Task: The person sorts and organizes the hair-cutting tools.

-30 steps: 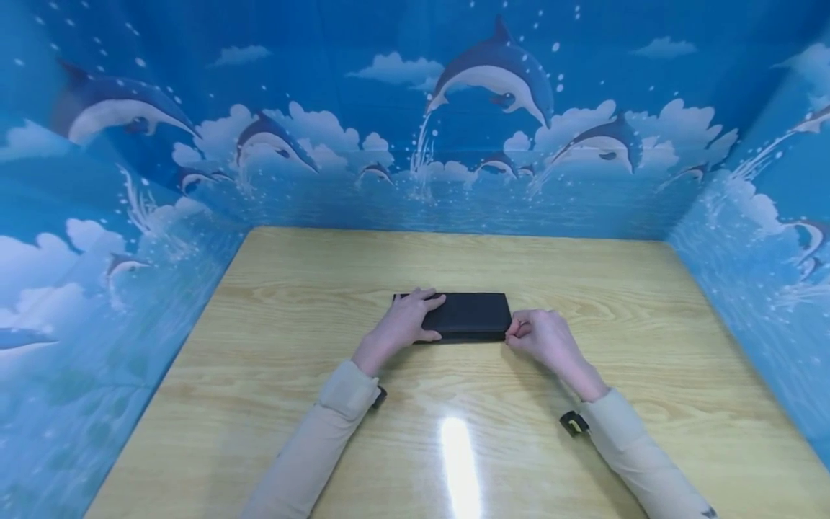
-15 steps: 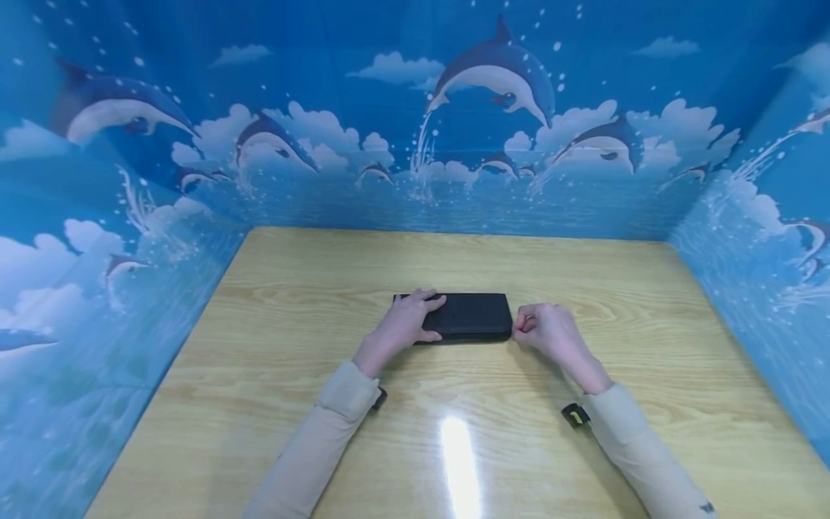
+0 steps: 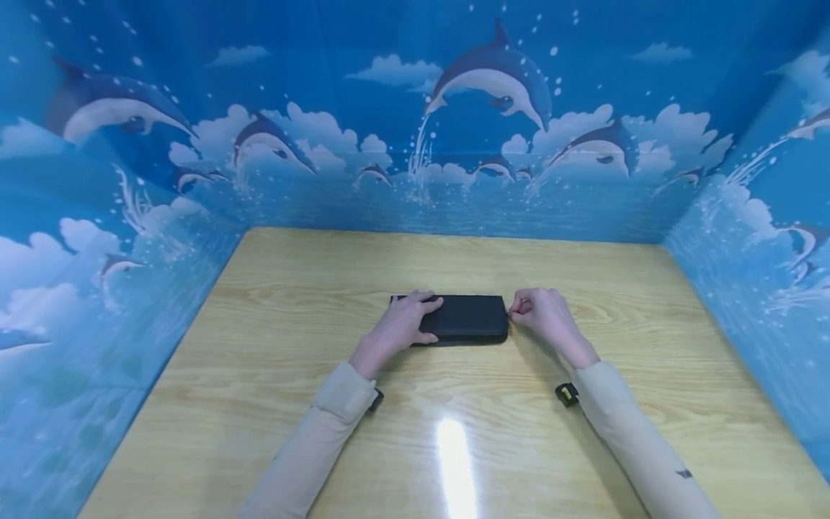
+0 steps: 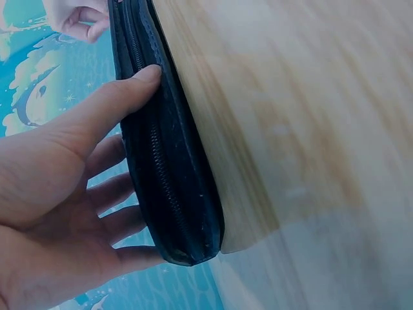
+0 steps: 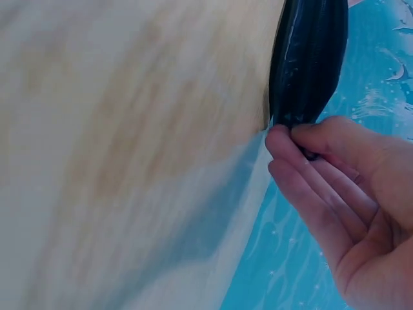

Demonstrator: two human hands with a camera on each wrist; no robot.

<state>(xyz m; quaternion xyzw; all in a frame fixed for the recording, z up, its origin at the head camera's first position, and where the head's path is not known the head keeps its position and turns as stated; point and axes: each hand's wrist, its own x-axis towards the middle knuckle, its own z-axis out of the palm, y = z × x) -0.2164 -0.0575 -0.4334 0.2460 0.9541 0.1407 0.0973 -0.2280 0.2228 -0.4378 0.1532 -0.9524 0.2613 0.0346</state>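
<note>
A long black zip case (image 3: 468, 317) lies flat on the wooden table, its zip (image 4: 159, 161) running along the near side in the left wrist view. My left hand (image 3: 400, 322) holds the case's left part, fingers spread over the top and thumb against the near side by the zip. At the right end, my right hand (image 3: 546, 317) pinches a small dark zip pull (image 5: 311, 155) between thumb and forefinger. Those fingertips mostly cover the pull. The right wrist view shows the case's end (image 5: 303, 84) touching or almost touching the fingertips.
The light wood table (image 3: 324, 447) carries a bright glare streak in front. Blue cloth walls (image 3: 415, 194) printed with dolphins enclose its back and sides. Black wrist camera mounts (image 3: 567, 394) sit at both cuffs.
From the case's near right corner, my right hand has moved round the right end toward the back. My left hand keeps its place on the case.
</note>
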